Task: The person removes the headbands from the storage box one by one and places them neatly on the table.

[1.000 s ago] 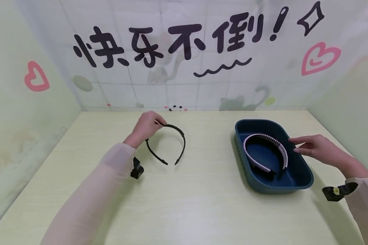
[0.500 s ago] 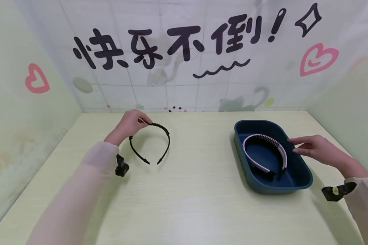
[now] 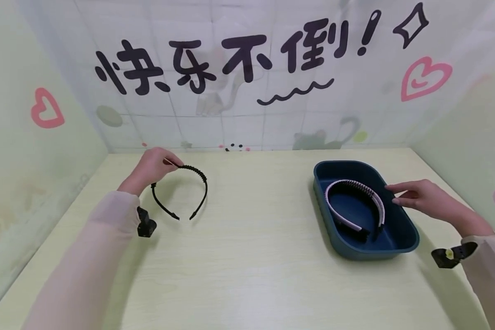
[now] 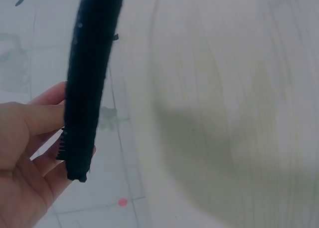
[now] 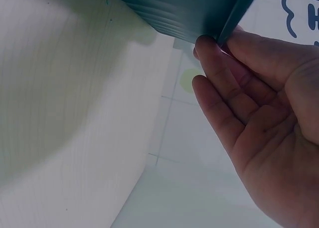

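My left hand (image 3: 153, 162) pinches a thin black headband (image 3: 206, 184) by its ridged top, over the left part of the table. Its two ends point toward me. Up close in the left wrist view, one dark arm of the headband (image 4: 89, 78) crosses in front of the fingers, with small comb teeth on its inner side. On the right, my right hand (image 3: 429, 201) grips the rim of a dark blue plastic bin (image 3: 350, 253) between thumb and fingers. Inside the bin lies a pale pinkish headband (image 3: 378, 204) with dark teeth and dark ends.
The pale wooden table (image 3: 247, 256) is enclosed by printed cloth at the back (image 3: 239, 123) and both sides. Dark cameras are strapped to both wrists, the left camera (image 3: 146, 224) hanging close over the table.
My left hand has carried the black headband leftward across the table. My right hand stays on the bin's rim, and the bin with the pale headband keeps its place.
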Demonstrator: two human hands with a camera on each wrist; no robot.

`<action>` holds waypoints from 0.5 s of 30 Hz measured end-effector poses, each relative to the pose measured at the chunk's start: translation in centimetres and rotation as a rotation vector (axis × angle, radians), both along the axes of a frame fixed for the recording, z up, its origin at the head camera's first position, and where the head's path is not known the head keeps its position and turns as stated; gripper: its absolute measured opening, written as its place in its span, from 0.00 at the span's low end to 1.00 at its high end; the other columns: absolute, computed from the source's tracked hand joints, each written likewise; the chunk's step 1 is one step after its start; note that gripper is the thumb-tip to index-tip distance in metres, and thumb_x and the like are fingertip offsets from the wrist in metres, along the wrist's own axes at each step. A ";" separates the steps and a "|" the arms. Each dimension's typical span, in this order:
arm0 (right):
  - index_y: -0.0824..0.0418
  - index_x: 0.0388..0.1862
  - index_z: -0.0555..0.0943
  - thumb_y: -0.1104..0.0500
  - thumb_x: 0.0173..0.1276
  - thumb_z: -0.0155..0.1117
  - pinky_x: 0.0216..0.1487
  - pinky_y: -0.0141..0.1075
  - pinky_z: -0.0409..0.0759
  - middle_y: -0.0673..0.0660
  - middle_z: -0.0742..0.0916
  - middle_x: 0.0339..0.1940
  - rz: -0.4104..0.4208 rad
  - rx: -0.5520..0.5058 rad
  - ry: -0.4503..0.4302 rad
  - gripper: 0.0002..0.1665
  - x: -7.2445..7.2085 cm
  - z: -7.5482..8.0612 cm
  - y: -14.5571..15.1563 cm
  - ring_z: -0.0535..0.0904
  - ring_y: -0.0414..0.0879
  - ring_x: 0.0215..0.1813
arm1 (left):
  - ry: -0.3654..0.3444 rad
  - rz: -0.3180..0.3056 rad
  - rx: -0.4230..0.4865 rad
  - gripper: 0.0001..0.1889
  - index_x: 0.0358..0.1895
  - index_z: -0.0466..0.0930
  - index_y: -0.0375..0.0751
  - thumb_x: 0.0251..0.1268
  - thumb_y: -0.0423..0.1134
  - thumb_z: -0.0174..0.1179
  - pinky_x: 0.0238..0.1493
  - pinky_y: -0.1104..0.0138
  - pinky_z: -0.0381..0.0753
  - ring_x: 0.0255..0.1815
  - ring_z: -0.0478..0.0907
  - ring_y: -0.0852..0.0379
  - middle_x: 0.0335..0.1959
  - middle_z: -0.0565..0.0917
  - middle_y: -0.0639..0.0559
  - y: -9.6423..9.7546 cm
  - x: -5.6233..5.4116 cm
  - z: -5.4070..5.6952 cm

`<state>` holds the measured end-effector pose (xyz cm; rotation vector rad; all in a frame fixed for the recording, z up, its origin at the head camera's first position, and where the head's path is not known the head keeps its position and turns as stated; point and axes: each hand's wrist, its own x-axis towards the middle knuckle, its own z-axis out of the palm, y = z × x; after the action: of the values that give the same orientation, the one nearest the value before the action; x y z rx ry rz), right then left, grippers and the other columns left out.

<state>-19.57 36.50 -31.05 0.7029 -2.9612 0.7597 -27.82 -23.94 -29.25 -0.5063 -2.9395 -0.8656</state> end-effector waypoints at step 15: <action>0.75 0.50 0.77 0.69 0.59 0.62 0.30 0.28 0.76 0.68 0.83 0.41 -0.008 0.012 -0.008 0.19 0.0 0.3 -0.1 0.78 0.32 0.31 | -0.025 0.020 -0.044 0.09 0.41 0.82 0.30 0.59 0.25 0.56 0.44 0.50 0.74 0.43 0.76 0.38 0.41 0.81 0.35 -3.4 -0.5 -0.9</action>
<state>-19.60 36.41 -30.78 0.6893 -2.9765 0.7476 -28.27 -27.33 -30.17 -0.4712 -2.9866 -0.8134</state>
